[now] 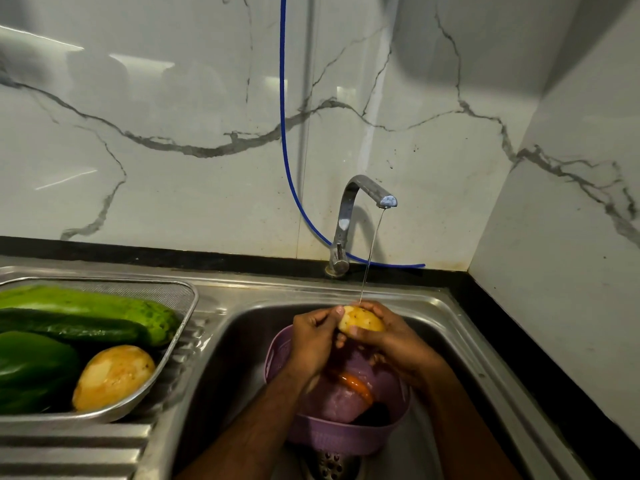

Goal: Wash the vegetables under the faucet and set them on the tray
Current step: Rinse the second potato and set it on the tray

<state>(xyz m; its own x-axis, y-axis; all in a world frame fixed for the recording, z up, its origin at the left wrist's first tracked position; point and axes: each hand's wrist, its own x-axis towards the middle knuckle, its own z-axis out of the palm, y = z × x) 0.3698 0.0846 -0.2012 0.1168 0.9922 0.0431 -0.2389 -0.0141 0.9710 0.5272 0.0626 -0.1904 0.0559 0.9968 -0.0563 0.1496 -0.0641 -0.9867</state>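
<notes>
Overhead, marble wall [173, 98] backs the steel sink [450, 327] and faucet [349, 216].

brushed steel sink [460, 306], glossy marble wall [173, 98]

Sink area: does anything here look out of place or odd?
One oddity: a blue hose hangs down the marble wall and lies loose on the counter behind the faucet, its end free. Otherwise both hands hold a potato under a thin stream.
</notes>
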